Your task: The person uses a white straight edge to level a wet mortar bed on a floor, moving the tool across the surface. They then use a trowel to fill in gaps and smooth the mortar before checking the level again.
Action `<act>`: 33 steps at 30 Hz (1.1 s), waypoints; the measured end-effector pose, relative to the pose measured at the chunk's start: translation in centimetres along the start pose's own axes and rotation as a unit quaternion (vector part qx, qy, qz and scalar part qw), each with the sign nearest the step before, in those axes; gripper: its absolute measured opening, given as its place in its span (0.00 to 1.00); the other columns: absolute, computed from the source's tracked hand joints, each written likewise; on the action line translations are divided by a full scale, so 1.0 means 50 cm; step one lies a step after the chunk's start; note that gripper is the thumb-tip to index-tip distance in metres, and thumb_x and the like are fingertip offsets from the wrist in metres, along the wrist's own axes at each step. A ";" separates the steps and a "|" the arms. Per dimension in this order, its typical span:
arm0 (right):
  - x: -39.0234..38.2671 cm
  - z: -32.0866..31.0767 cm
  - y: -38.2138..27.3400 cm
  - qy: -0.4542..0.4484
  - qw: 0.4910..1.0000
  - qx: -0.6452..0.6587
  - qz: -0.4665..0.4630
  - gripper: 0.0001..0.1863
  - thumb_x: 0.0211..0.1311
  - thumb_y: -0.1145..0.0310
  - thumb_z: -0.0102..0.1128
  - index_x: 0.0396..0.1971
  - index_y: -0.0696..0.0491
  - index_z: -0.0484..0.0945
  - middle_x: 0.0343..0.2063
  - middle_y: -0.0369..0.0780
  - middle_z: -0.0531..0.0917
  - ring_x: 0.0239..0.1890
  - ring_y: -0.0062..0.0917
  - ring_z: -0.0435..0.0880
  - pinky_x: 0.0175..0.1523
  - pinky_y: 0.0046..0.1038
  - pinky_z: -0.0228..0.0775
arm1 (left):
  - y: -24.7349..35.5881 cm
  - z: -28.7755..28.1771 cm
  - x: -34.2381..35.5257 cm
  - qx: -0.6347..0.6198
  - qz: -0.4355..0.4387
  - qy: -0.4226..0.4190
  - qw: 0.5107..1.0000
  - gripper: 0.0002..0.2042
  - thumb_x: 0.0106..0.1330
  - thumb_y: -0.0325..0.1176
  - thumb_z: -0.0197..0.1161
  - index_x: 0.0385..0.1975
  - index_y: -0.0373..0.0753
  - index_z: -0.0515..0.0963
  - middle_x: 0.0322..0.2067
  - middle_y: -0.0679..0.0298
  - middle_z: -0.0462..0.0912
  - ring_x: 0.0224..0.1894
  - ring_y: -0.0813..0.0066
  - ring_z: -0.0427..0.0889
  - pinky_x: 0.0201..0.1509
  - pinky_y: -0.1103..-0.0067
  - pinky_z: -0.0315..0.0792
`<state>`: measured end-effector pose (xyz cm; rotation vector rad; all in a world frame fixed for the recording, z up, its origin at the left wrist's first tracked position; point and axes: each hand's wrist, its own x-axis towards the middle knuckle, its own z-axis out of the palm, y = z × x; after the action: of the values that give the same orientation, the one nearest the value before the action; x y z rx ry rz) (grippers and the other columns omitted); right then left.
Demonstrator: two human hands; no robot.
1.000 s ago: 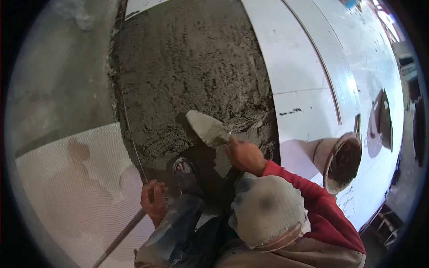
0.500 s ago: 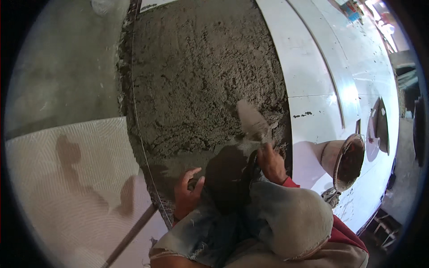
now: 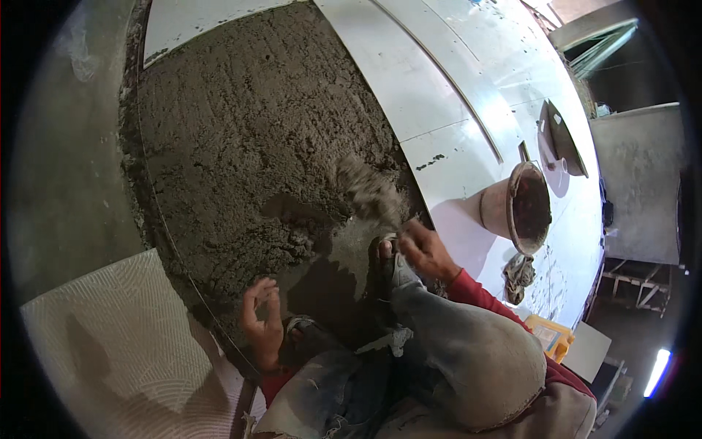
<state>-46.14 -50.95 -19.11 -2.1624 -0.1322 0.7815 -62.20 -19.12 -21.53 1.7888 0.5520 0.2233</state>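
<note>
I squat at the near end of a strip of wet grey mortar (image 3: 241, 132), rough and lumpy across most of its length. My right hand (image 3: 428, 252) is closed round a trowel, its handle mostly hidden by the fingers. The trowel's blade (image 3: 369, 192) is smeared by motion and appears to carry mortar above the strip's right side. Over the left side of the strip, my left hand (image 3: 263, 322) is raised with bent fingers, the thumb apart from them, and nothing in it. A thin string line (image 3: 172, 238) runs along the strip's left edge.
Pale tiles (image 3: 453, 157) border the strip on the right, bearing a mortar-stained bucket (image 3: 496, 208), a crumpled cloth (image 3: 518, 278) and a long straight bar (image 3: 446, 77). At left lies a tile with combed ridges (image 3: 110, 329). A yellow container (image 3: 552, 336) stands behind my right knee.
My view has swung to the right, so the strip and bucket sit further left. The trowel's blade now looks covered with mortar, and a hollow shows in the mortar near it. My left hand has lifted slightly.
</note>
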 end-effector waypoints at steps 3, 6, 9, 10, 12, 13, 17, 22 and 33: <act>0.015 -0.015 0.003 0.142 0.978 -0.141 -0.060 0.15 0.66 0.63 0.56 0.45 0.55 0.70 0.25 0.50 0.79 0.25 0.42 0.80 0.31 0.38 0.70 | -0.014 -0.022 -0.004 0.017 -0.010 -0.004 1.000 0.10 0.70 0.31 0.58 0.47 0.35 0.77 0.42 0.59 0.83 0.42 0.72 0.82 0.50 0.73 0.74; 0.053 -0.006 0.041 0.244 0.934 -0.242 -0.097 0.16 0.64 0.64 0.56 0.48 0.55 0.68 0.26 0.51 0.80 0.30 0.50 0.81 0.34 0.45 0.71 | -0.002 -0.018 0.006 0.013 -0.002 -0.014 1.000 0.11 0.71 0.34 0.56 0.47 0.35 0.76 0.42 0.60 0.83 0.40 0.73 0.83 0.50 0.73 0.73; 0.069 0.007 0.032 0.297 0.902 -0.289 -0.125 0.18 0.63 0.65 0.55 0.49 0.54 0.65 0.28 0.54 0.79 0.31 0.53 0.80 0.35 0.49 0.70 | 0.000 -0.018 0.016 0.032 0.018 -0.011 0.999 0.12 0.71 0.34 0.56 0.47 0.35 0.76 0.42 0.60 0.83 0.40 0.72 0.83 0.49 0.74 0.73; 0.063 -0.004 0.018 0.285 0.929 -0.217 -0.093 0.16 0.64 0.65 0.54 0.48 0.54 0.65 0.28 0.55 0.79 0.32 0.53 0.80 0.35 0.50 0.70 | -0.003 -0.022 0.015 0.049 0.037 -0.008 0.998 0.12 0.71 0.34 0.56 0.48 0.35 0.76 0.41 0.60 0.83 0.40 0.72 0.83 0.48 0.74 0.73; 0.040 -0.013 -0.033 0.288 0.950 -0.118 -0.025 0.12 0.66 0.65 0.52 0.42 0.56 0.67 0.29 0.57 0.78 0.34 0.54 0.78 0.37 0.50 0.68 | -0.001 -0.023 0.010 0.030 0.028 -0.013 0.999 0.12 0.71 0.33 0.56 0.48 0.35 0.75 0.41 0.61 0.83 0.40 0.73 0.83 0.47 0.74 0.73; 0.048 -0.001 -0.005 0.288 0.950 -0.116 -0.026 0.12 0.66 0.65 0.52 0.42 0.56 0.67 0.29 0.57 0.78 0.34 0.54 0.78 0.37 0.50 0.68 | -0.003 -0.026 0.008 0.010 0.016 -0.015 1.000 0.12 0.71 0.33 0.56 0.49 0.35 0.75 0.41 0.62 0.83 0.40 0.73 0.83 0.47 0.75 0.73; 0.065 0.053 0.055 0.254 0.965 -0.060 0.015 0.15 0.71 0.60 0.47 0.38 0.59 0.69 0.26 0.59 0.77 0.33 0.58 0.77 0.37 0.49 0.67 | -0.022 -0.028 -0.007 -0.007 0.023 -0.008 1.000 0.12 0.71 0.32 0.57 0.50 0.35 0.75 0.41 0.62 0.83 0.39 0.73 0.83 0.48 0.74 0.72; 0.185 0.092 0.052 0.198 0.947 -0.252 0.000 0.13 0.69 0.62 0.47 0.40 0.58 0.69 0.22 0.57 0.79 0.30 0.60 0.80 0.38 0.55 0.71 | -0.008 -0.029 -0.027 -0.030 -0.004 0.017 0.999 0.11 0.71 0.31 0.56 0.49 0.34 0.75 0.40 0.62 0.82 0.39 0.72 0.82 0.50 0.73 0.71; 0.135 -0.014 0.067 0.211 0.947 -0.230 -0.070 0.16 0.70 0.59 0.47 0.35 0.59 0.71 0.26 0.58 0.79 0.34 0.58 0.79 0.37 0.52 0.69 | -0.011 -0.059 -0.041 -0.051 -0.038 0.080 0.995 0.11 0.71 0.31 0.57 0.49 0.33 0.74 0.40 0.60 0.82 0.40 0.73 0.82 0.51 0.73 0.72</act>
<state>-40.88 -51.35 -24.53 -2.6757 -0.2622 0.1997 -65.38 -17.48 -20.92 1.6560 0.7095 0.3384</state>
